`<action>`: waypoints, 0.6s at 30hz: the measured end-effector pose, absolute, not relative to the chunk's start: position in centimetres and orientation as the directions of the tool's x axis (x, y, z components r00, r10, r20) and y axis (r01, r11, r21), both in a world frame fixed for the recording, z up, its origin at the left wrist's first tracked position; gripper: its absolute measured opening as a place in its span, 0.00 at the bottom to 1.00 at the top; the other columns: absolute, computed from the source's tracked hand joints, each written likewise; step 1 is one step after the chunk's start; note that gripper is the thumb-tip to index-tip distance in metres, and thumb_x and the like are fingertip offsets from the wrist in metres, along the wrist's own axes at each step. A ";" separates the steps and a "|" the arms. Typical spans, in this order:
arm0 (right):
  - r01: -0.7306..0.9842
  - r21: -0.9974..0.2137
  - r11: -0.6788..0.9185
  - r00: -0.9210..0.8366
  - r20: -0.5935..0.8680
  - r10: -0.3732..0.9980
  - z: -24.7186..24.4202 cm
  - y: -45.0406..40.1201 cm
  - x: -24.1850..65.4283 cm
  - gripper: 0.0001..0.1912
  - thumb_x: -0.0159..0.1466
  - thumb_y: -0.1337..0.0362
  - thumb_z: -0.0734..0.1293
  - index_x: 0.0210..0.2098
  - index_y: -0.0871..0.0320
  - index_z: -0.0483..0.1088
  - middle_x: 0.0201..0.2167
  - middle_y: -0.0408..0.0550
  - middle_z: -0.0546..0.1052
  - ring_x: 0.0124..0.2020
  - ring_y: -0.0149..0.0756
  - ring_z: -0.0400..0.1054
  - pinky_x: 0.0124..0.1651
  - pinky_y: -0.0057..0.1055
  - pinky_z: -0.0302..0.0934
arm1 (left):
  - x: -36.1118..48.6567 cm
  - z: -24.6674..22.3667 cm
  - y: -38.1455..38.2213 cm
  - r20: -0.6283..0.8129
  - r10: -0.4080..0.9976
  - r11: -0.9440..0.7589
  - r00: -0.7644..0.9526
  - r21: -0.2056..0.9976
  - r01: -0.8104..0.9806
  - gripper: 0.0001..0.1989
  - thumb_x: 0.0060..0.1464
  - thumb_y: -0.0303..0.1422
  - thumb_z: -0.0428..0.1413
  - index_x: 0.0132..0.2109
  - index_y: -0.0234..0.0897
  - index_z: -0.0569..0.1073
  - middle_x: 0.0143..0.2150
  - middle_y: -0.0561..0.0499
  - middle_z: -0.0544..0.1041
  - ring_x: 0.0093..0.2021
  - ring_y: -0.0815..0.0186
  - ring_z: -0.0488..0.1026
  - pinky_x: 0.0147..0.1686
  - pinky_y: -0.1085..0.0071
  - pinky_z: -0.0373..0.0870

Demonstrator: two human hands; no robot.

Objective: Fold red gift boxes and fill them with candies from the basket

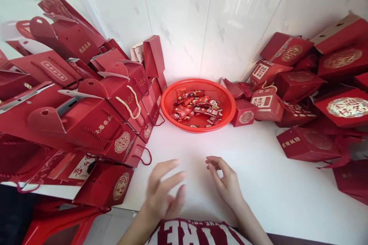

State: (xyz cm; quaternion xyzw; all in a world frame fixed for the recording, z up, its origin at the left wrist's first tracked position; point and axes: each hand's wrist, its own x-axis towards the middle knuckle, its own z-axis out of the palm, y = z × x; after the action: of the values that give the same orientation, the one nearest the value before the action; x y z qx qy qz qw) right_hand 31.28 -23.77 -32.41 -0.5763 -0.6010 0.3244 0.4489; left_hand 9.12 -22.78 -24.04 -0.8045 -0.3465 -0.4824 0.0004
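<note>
The red mesh basket (198, 129) stood on the white bench (258, 191) against the tiled wall (178, 19), with wrapped sweets (198, 105) heaped loosely in it. Both hands were in front of the basket, apart from it and from each other. The left hand (165, 189), slightly blurred, was half open with its fingers spread and bent; the right hand (222, 180) was loosely curled, its thumb near the fingers. Neither had hold of anything.

Left of the basket, stacked gift boxes (83, 118) rose in a deep pile, some with twisted cord handles (129, 101); the lowest box in front lay nearest the left hand. More gift cartons (300, 145) were heaped right of the basket — one small box (244, 113) just beside its rim.

The sweets looked light, with slick wrappers likely to slide over one another, so a pinch at the middle would suit better than a tug at a crimped end. The basket seemed light and fairly stiff, best taken by opposite sides of its rim. The boxes looked like thin card — easily dented, and better gripped by their side walls or cords.
</note>
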 end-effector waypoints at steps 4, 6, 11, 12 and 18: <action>0.563 -0.807 0.180 0.126 0.299 0.946 -30.8 -23.1 35.3 0.11 0.72 0.60 0.60 0.50 0.54 0.69 0.46 0.51 0.76 0.40 0.39 0.73 0.43 0.37 0.69 | 13.9 -25.9 -20.1 0.635 0.471 -0.882 0.612 0.356 0.309 0.10 0.61 0.27 0.52 0.47 0.38 0.75 0.48 0.44 0.78 0.45 0.62 0.77 0.43 0.66 0.75; 0.649 -0.735 0.196 0.139 0.368 0.919 -29.2 -22.2 38.0 0.12 0.71 0.59 0.60 0.51 0.54 0.68 0.46 0.51 0.75 0.41 0.40 0.72 0.43 0.38 0.69 | 15.6 -25.8 -18.4 0.467 0.470 -0.871 0.749 0.382 0.309 0.08 0.62 0.30 0.52 0.44 0.38 0.76 0.45 0.46 0.79 0.44 0.63 0.78 0.44 0.66 0.74; 0.821 -0.540 0.187 0.102 0.460 0.882 -23.7 -18.8 44.5 0.19 0.69 0.54 0.62 0.56 0.53 0.67 0.57 0.55 0.70 0.56 0.48 0.67 0.51 0.43 0.69 | 17.1 -25.1 -14.5 0.089 0.559 -0.779 0.824 0.397 0.486 0.11 0.62 0.35 0.56 0.48 0.37 0.76 0.46 0.45 0.79 0.44 0.58 0.78 0.47 0.61 0.74; 0.848 -0.510 0.146 0.113 0.443 0.890 -22.5 -18.1 45.5 0.19 0.68 0.53 0.62 0.56 0.53 0.67 0.58 0.55 0.69 0.59 0.50 0.65 0.54 0.47 0.67 | 17.1 -25.3 -13.9 0.079 0.584 -0.762 0.808 0.397 0.511 0.11 0.61 0.35 0.56 0.49 0.37 0.75 0.46 0.45 0.79 0.44 0.57 0.78 0.47 0.61 0.74; 0.834 -0.516 -0.196 0.398 0.317 0.861 -19.0 -13.6 49.3 0.24 0.67 0.51 0.61 0.58 0.55 0.65 0.56 0.60 0.72 0.57 0.57 0.67 0.56 0.56 0.63 | 16.2 -29.5 -11.5 0.130 0.657 -0.705 0.742 0.456 0.544 0.14 0.63 0.34 0.53 0.55 0.40 0.73 0.60 0.44 0.72 0.58 0.57 0.72 0.58 0.60 0.71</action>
State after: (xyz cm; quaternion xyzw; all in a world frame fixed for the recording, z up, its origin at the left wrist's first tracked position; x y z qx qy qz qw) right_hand 49.35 -13.57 -18.99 -0.7729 -0.5481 0.0210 0.3190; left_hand 16.20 -11.54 -29.49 -0.9121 -0.3293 -0.1430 -0.1982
